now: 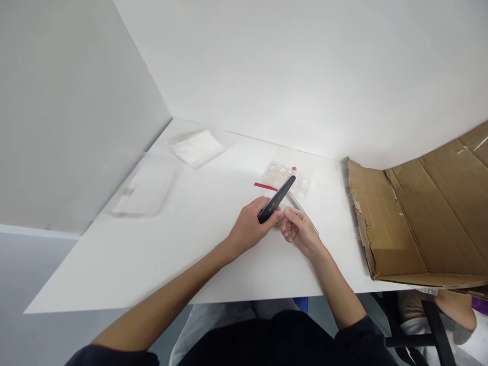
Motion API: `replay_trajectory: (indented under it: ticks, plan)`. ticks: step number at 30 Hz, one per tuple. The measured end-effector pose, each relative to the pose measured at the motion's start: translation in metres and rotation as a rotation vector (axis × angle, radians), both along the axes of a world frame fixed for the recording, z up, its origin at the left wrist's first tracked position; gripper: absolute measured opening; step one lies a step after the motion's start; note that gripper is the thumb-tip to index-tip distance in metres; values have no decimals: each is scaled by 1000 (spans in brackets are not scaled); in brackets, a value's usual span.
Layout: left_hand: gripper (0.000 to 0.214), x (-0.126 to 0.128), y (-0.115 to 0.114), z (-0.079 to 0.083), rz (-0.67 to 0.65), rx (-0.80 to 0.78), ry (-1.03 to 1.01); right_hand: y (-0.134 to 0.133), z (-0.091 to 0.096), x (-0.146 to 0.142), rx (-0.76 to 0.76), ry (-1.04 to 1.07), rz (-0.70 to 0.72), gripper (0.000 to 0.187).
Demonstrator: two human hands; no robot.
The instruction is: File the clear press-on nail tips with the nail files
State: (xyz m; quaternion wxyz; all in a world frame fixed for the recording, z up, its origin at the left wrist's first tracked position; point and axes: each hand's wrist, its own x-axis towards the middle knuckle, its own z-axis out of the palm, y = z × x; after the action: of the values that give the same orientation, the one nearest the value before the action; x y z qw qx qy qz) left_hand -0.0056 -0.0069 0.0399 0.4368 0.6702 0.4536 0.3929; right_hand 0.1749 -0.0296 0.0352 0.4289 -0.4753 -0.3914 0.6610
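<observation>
- White walls point(285, 66) rise behind and beside the white table point(198, 218) in my head view, and I sit close against its near edge.
- My left hand point(249, 223) is closed around the lower end of a black nail file point(281, 198), which tilts up and away to the right, above the tabletop.
- My right hand point(299, 229) is curled, with thumb and fingertips gathered right beside my left thumb; I cannot tell whether they pinch something small.
- I judge the file to be light and fairly stiff, with gritty faces that should hardly slip. It seems tough enough for a firm grip; the lower end or the narrow edges look best to hold, leaving the upper length free.
- Just beyond my hands lie a clear packet point(272, 175) and a red stick point(263, 186); a thin silvery rod point(307, 216) runs behind my right hand.
- Two clear bags, one farther back point(198, 147) and one nearer the left edge point(141, 193), lie well apart from my hands.
- To the right, an open cardboard box point(392, 244) stands on the table, with another person's arm point(455, 307) below it, near a black chair point(432, 328).
</observation>
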Motion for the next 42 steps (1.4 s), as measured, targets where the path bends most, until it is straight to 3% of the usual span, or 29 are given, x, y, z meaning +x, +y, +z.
replay_trajectory:
  ticks: [8,24,42]
  plan:
    - [18,0,0,-5,-101,-154,-47,-4,-1,-4,168,-74,-162,39]
    - [10,2,0,-2,-194,-122,9,-6,2,-7,320,-202,-300,35]
    - [13,2,0,0,-220,-129,-4,-7,-2,-7,343,-248,-310,32]
